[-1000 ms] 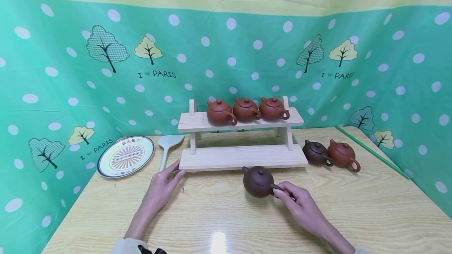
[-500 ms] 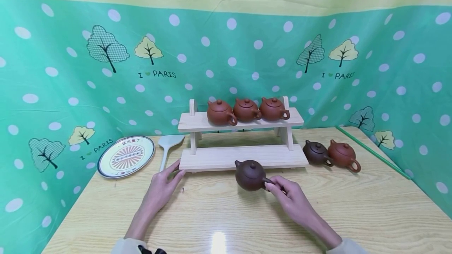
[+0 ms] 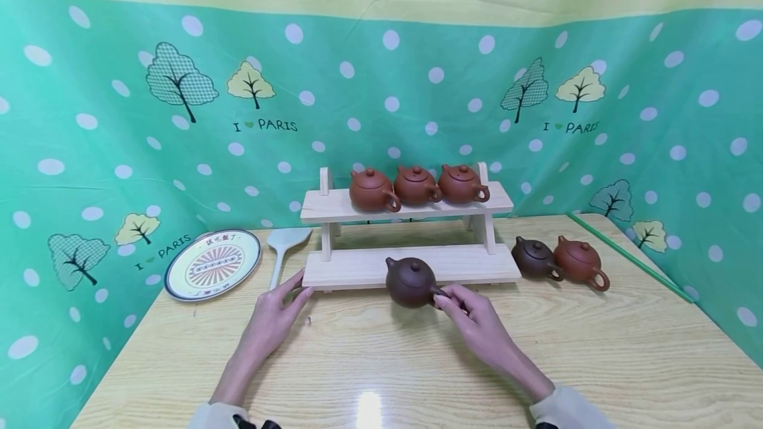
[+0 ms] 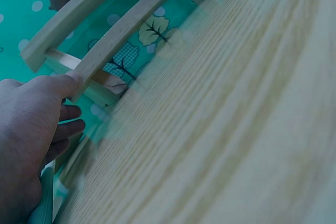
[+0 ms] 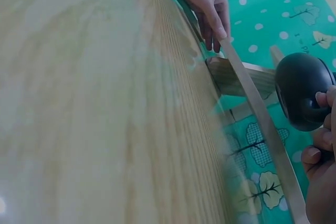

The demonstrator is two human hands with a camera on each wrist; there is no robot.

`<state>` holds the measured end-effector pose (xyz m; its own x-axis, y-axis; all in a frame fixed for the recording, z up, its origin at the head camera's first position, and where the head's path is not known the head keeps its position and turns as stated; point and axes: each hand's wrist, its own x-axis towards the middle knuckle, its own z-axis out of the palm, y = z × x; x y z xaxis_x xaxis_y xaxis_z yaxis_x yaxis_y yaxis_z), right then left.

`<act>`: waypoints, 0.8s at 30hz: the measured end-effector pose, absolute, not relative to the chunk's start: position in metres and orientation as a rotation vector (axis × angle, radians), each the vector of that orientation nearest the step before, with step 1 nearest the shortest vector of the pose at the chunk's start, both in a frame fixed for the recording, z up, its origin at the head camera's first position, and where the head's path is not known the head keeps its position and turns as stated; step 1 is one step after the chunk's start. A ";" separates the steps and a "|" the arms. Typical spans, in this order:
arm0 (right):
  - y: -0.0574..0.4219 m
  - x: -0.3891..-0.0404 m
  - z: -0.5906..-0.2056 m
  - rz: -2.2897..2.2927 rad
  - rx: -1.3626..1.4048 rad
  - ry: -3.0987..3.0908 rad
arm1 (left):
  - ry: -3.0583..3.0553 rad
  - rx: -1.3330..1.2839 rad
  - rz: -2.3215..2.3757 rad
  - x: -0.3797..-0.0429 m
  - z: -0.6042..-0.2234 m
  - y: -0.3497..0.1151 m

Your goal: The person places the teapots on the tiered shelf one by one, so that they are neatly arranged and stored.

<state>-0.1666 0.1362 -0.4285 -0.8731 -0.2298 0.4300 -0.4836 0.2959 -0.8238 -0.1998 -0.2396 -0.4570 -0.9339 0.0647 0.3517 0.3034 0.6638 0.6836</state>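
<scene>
My right hand (image 3: 479, 326) grips the handle of a dark brown teapot (image 3: 410, 283). The teapot is lifted, its spout pointing left, and overlaps the front edge of the lower board of a two-tier wooden rack (image 3: 352, 267). In the right wrist view the same teapot (image 5: 300, 90) appears beside that board, fingers round its handle. My left hand (image 3: 274, 316) holds the left front corner of the lower board, thumb at the edge and the other fingers bent below it in the left wrist view. Three reddish-brown teapots (image 3: 369, 190) stand in a row on the upper board.
Right of the rack stand a dark teapot (image 3: 532, 259) and a reddish-brown teapot (image 3: 577, 261). A green stick (image 3: 632, 258) lies beyond them. On the left are a patterned plate (image 3: 179, 283) and a pale spatula (image 3: 287, 238). A dotted green curtain (image 3: 387, 78) hangs behind.
My right hand has carried the dark teapot left and forward, up to the front edge of the lower board. My left hand has stayed at the rack's corner.
</scene>
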 end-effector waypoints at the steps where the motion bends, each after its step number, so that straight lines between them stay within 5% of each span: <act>1: 0.135 -0.168 -0.429 1.610 0.652 -2.335 | -2.585 -0.293 -1.139 -0.200 -0.457 -0.239; 24: 0.114 -0.189 -0.433 1.599 0.621 -2.310 | -2.577 -0.302 -1.134 -0.201 -0.457 -0.240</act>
<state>-0.1890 0.1138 -0.4333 -0.8737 -0.1951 0.4456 -0.4858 0.3017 -0.8203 -0.2006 -0.2397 -0.4572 -0.9303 0.0675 0.3606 0.3114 0.6647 0.6791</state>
